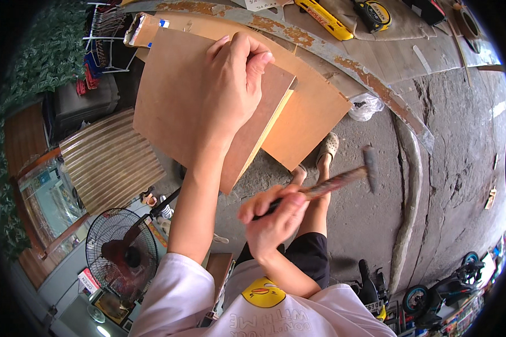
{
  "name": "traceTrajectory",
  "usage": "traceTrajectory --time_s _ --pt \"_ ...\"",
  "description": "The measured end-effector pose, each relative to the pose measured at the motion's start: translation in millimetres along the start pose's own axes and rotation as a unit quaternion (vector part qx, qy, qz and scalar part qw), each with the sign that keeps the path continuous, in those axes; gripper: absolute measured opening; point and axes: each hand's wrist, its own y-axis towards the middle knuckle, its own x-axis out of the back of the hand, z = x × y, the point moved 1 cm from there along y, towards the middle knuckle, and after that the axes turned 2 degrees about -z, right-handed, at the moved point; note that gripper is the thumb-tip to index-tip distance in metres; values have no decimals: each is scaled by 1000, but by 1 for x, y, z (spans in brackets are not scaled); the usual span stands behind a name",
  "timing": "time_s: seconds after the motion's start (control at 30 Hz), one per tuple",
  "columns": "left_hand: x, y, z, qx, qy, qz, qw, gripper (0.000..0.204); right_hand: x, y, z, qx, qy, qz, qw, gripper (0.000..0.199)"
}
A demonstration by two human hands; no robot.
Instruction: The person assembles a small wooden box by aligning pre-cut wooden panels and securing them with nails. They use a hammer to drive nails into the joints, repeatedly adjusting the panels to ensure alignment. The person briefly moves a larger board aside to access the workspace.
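Observation:
A wooden hammer handle is gripped in my right hand (275, 216), and the dark metal head of the hammer (369, 168) points away to the right, slightly blurred. My left hand (239, 81) lies at the far edge of a brown plywood box (174, 90), its fingers curled and thumb bent in close. Whatever those fingers pinch is hidden. Pale layered edges show along the box's right side. Underneath and to the right extends a larger plywood sheet (306, 121). The hammer is apart from the wood.
A rusty metal strip (365, 73) curves past the far side. Beyond it lie a yellow utility knife (327, 19) and a tape measure (374, 16). A black fan (122, 255) stands at lower left, near a corrugated panel (109, 160). Motorbikes (444, 295) are at lower right.

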Motion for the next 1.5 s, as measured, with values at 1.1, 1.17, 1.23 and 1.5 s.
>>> traceTrajectory --time_s 1.1,1.17,1.23,1.5 --pt "19 -73 -54 220 -80 -186 954 7 85 69 145 92 -510 107 849 34" --pt "15 -75 -66 221 -23 -213 951 9 80 84 163 91 -520 135 838 35" --pt "6 -71 -78 236 17 -234 943 12 70 98 176 79 -539 175 820 36" --pt "-40 -64 -101 311 149 -312 885 13 45 141 222 47 -667 316 673 46"
